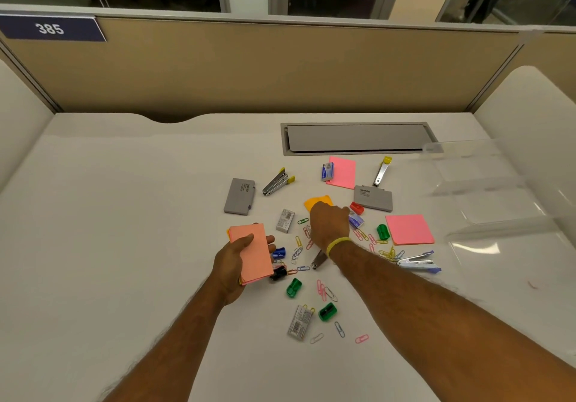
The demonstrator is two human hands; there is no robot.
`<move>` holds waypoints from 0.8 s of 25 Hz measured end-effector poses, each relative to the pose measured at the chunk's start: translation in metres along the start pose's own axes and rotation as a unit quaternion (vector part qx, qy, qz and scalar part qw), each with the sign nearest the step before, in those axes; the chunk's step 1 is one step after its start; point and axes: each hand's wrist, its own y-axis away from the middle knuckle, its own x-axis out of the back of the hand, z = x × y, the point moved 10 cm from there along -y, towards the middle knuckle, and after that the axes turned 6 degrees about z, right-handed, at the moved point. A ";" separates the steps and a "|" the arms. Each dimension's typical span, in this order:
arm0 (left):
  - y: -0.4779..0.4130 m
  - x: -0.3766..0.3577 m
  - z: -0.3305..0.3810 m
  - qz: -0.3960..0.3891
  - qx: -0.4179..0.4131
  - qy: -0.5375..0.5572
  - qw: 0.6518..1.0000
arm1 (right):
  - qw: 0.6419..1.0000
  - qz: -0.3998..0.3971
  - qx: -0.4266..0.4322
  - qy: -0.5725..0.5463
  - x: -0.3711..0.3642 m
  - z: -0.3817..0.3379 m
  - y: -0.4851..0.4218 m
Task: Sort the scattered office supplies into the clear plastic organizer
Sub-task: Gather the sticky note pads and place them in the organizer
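The left hand [237, 258] grips a stack of notes [252, 253] above the table [124, 214]. The right hand [328, 221] closes its fingers on an orange note [316, 201] amid scattered paper clips [325, 291]. Two pink pads [409, 228], two grey cases [239, 196] and three green sharpeners [327, 312] lie around; the organizer [505, 189] stands far right.

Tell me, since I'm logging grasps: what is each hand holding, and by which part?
The left hand holds a stack of sticky notes by its long edges, thumb on top. The right hand is on the orange sticky note; a hold cannot be told.
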 end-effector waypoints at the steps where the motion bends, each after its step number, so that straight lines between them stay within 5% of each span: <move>1: -0.001 0.000 0.000 0.001 0.000 -0.001 1.000 | 1.000 -0.001 0.001 -0.003 0.001 0.002 -0.002; 7: -0.004 -0.006 -0.003 0.001 0.000 -0.001 1.000 | 0.997 0.037 -0.008 -0.071 0.015 0.024 -0.001; 10: -0.006 -0.009 -0.001 -0.004 -0.001 0.007 1.000 | 0.969 0.090 -0.071 -0.220 0.034 0.051 0.000; 12: -0.007 -0.013 0.000 -0.011 -0.002 0.014 1.000 | 0.878 0.097 -0.121 -0.453 0.038 0.062 0.009; 15: -0.006 -0.025 -0.002 -0.018 0.000 0.022 1.000 | 0.693 -0.007 -0.160 -0.703 0.028 0.041 0.039; 20: -0.003 -0.039 -0.003 0.013 -0.020 -0.036 0.999 | 0.608 -0.155 -0.128 -0.768 0.011 -0.017 0.090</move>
